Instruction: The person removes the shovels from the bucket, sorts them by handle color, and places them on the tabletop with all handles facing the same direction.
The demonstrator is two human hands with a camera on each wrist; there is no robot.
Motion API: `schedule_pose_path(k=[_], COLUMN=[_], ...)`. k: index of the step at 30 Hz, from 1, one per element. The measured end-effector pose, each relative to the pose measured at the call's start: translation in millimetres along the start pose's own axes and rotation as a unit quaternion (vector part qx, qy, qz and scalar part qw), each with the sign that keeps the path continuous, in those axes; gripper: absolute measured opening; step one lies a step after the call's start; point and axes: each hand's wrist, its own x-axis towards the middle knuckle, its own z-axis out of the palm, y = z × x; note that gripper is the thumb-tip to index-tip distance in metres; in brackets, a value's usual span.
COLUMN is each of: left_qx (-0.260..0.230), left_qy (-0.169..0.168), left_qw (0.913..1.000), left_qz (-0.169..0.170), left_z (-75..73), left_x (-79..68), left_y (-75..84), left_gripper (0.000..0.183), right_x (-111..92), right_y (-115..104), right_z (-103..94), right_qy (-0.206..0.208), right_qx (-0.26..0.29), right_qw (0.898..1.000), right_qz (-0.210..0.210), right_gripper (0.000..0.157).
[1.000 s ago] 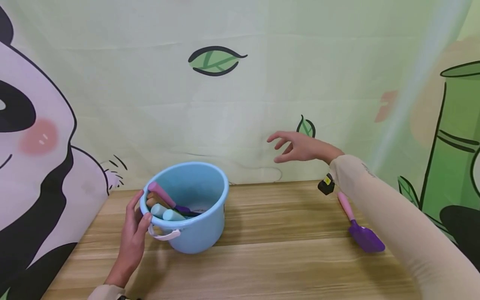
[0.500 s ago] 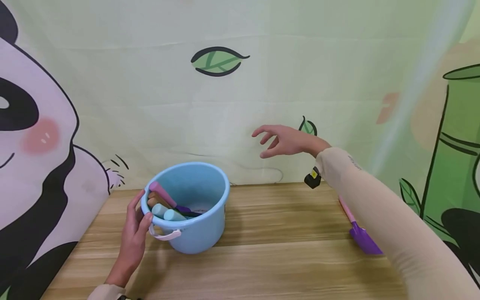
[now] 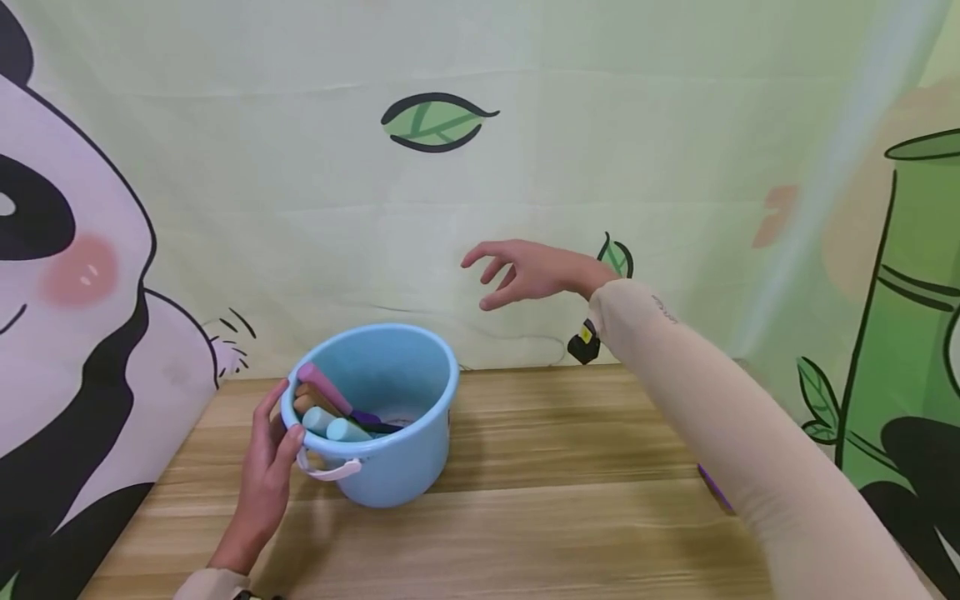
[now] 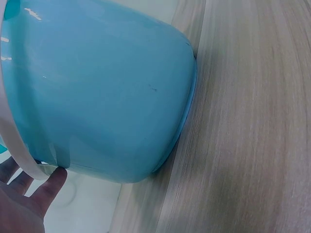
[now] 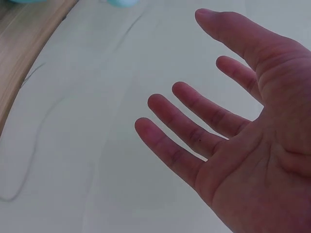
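Note:
A light blue bucket (image 3: 401, 462) stands on the wooden table, its white carrying handle (image 3: 330, 473) hanging on the near side. My left hand (image 3: 266, 467) grips the bucket's left rim; in the left wrist view its fingers (image 4: 48, 189) lie by the handle. Inside lean a pink handle (image 3: 324, 387) on a purple part, brown handles (image 3: 303, 402) and light blue handles (image 3: 347, 431); their lower ends are mostly hidden. Up and to the right of the bucket, my right hand (image 3: 536, 271) hovers, holding nothing. Its spread fingers and palm show in the right wrist view (image 5: 252, 131).
Mostly hidden behind the right sleeve (image 3: 697, 375), a purple shovel (image 3: 716, 490) lies on the table (image 3: 555, 533). A printed cloth (image 3: 315, 208) with a panda, leaves and bamboo hangs along the table's back edge. A black wrist camera (image 3: 584, 343) hangs below the right wrist.
My right hand has moved left and slightly up, towards the bucket. Its sleeve now covers most of the purple shovel, which showed whole before. The left hand and bucket have stayed put.

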Motion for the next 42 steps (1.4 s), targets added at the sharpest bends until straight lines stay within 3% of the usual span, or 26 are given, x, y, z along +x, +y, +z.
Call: schedule_pose_path(k=[18,42], left_qx=[0.003,0.003], left_qy=[0.001,0.001], left_qw=[1.0,1.0], left_qz=[0.003,-0.004], left_z=[0.3,-1.2], left_x=[-1.7,0.6], left_y=[1.7,-0.1], left_gripper=[0.058,0.058], right_x=[36,83], right_y=[-39,-70], right_z=[14.8,58.9], right_qy=[-0.023,-0.055], right_qx=[0.032,0.044], right_qw=[0.999,0.995], right_qz=[-0.016,-0.069], right_gripper=[0.065,0.073])
